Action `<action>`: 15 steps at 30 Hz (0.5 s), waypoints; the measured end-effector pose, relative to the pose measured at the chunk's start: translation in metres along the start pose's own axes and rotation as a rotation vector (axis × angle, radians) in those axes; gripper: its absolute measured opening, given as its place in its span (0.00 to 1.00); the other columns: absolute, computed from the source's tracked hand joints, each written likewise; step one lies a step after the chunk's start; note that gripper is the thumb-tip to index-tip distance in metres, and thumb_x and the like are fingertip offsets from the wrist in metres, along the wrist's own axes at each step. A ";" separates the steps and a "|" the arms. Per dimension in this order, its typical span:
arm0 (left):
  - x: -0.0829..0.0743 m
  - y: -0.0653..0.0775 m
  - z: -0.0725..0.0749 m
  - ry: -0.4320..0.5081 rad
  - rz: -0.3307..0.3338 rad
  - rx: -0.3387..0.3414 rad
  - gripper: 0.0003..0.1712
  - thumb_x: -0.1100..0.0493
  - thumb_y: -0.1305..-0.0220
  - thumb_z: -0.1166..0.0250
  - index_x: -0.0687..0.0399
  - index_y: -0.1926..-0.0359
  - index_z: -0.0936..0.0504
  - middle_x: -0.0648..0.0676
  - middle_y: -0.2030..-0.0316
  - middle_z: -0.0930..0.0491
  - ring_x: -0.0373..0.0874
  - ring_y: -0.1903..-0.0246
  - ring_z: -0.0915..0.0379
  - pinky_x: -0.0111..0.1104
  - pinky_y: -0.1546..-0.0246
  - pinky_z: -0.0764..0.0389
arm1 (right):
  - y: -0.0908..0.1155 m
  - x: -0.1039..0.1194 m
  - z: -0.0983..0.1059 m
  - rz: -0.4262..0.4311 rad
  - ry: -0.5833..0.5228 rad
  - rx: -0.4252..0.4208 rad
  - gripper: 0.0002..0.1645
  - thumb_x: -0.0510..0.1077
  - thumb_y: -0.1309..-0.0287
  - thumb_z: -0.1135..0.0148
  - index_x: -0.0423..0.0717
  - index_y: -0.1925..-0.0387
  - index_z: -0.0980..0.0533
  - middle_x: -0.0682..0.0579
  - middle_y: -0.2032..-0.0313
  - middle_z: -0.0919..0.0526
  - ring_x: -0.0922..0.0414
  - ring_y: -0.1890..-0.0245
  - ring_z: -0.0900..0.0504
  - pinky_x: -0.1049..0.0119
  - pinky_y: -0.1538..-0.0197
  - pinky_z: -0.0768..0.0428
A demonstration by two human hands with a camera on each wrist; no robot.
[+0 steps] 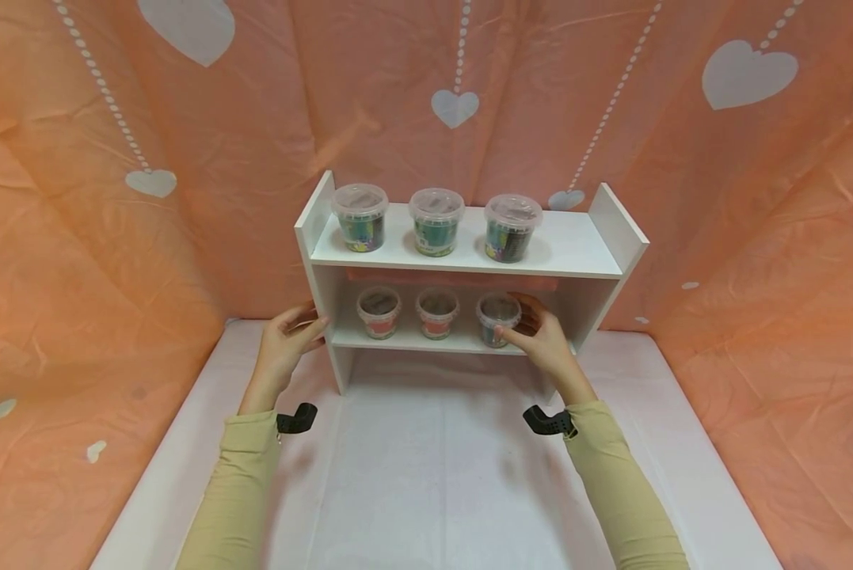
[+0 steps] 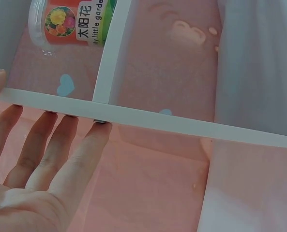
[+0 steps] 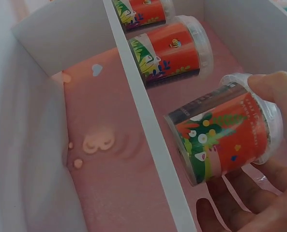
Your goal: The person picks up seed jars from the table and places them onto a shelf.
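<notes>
My right hand (image 1: 546, 342) holds a small clear-lidded plastic tub (image 1: 499, 317), the rightmost on the lower shelf. In the right wrist view its wrapper (image 3: 225, 130) is red and green; my thumb lies at the lid rim and my fingers curl round the far side. My left hand (image 1: 287, 342) is at the left side panel of the white shelf unit (image 1: 426, 342). In the left wrist view its fairly straight fingers (image 2: 85, 152) touch the panel's outer side, the thumb near its edge. Two matching tubs, left (image 1: 379, 315) and middle (image 1: 437, 315), stand alongside.
Three larger lidded tubs, left (image 1: 360, 218), middle (image 1: 436, 222) and right (image 1: 512, 228), stand on the top shelf. The unit stands on a white-covered table (image 1: 412, 475), with an orange heart-print curtain (image 1: 369, 119) behind and at both sides.
</notes>
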State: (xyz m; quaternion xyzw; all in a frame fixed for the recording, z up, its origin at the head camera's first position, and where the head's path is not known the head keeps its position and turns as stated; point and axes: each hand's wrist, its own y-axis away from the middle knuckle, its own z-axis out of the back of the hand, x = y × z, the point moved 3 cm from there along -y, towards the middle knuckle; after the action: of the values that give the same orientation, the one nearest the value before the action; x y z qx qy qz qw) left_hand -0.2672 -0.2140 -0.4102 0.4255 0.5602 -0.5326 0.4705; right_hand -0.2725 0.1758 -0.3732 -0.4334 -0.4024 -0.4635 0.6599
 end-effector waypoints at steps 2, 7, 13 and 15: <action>0.000 0.000 0.000 0.001 0.002 -0.003 0.31 0.60 0.38 0.33 0.71 0.38 0.30 0.51 0.55 0.23 0.37 0.57 0.22 0.40 0.56 0.18 | -0.001 -0.002 0.000 -0.004 -0.004 -0.002 0.39 0.32 0.43 0.35 0.33 0.33 0.41 0.32 0.42 0.32 0.41 0.44 0.30 0.57 0.42 0.28; 0.000 0.000 -0.001 -0.002 0.007 -0.006 0.30 0.60 0.38 0.33 0.71 0.38 0.30 0.51 0.55 0.23 0.37 0.57 0.22 0.42 0.56 0.19 | -0.010 -0.021 0.001 0.018 -0.020 -0.022 0.40 0.33 0.44 0.34 0.35 0.32 0.40 0.33 0.43 0.31 0.43 0.46 0.28 0.62 0.45 0.26; -0.001 0.000 -0.001 -0.010 0.012 0.002 0.31 0.59 0.37 0.33 0.69 0.37 0.30 0.54 0.53 0.24 0.37 0.56 0.23 0.42 0.54 0.20 | -0.016 -0.037 0.000 0.067 0.002 -0.047 0.40 0.35 0.44 0.33 0.36 0.32 0.40 0.35 0.43 0.30 0.48 0.49 0.26 0.73 0.52 0.25; -0.001 0.001 -0.001 -0.018 0.020 0.007 0.31 0.59 0.37 0.34 0.68 0.37 0.30 0.54 0.53 0.24 0.36 0.56 0.23 0.42 0.54 0.20 | -0.014 -0.037 -0.001 0.064 0.006 -0.048 0.41 0.36 0.44 0.32 0.36 0.32 0.40 0.36 0.41 0.31 0.47 0.47 0.27 0.73 0.51 0.26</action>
State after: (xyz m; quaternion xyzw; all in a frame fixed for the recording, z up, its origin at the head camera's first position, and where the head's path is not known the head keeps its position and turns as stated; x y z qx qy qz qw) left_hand -0.2662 -0.2128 -0.4090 0.4277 0.5499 -0.5338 0.4793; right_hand -0.2950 0.1818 -0.4049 -0.4601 -0.3753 -0.4530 0.6650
